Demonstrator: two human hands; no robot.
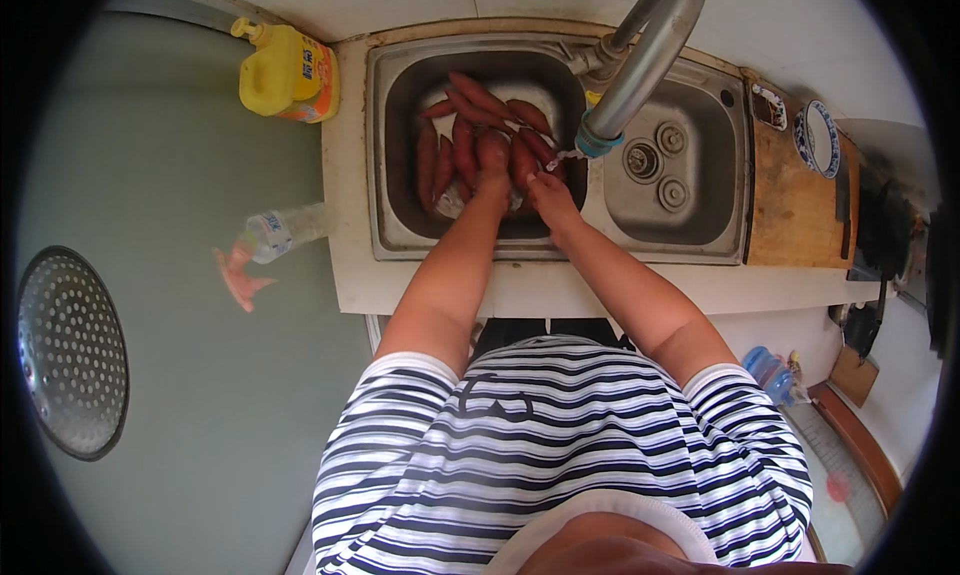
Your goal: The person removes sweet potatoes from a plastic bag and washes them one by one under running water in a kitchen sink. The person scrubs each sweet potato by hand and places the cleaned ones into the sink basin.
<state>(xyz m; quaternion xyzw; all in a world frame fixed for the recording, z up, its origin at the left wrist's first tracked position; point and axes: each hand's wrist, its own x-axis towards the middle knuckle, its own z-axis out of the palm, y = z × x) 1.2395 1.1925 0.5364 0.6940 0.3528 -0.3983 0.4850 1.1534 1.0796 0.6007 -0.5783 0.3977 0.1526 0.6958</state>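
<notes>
Several red-skinned sweet potatoes [464, 143] lie in the left basin of a stainless steel double sink [380, 200]. My left hand [493, 168] reaches down among them, and its fingers cannot be made out against the red skins. On its right, my right hand [553, 200] grips the near end of a sweet potato [523, 162], the thumb lying along it. Water [564, 158] runs from the faucet [637, 68] just beyond my right hand, into the left basin. A teal collar [598, 141] rings the faucet's mouth.
The right basin [690, 200] has a drain strainer. A yellow pump bottle [289, 72] stands behind left; a spray bottle [289, 233] is at the counter's left edge. Right of the sink are a wooden board [795, 207] and a blue-and-white bowl [817, 138]. The faucet arches overhead.
</notes>
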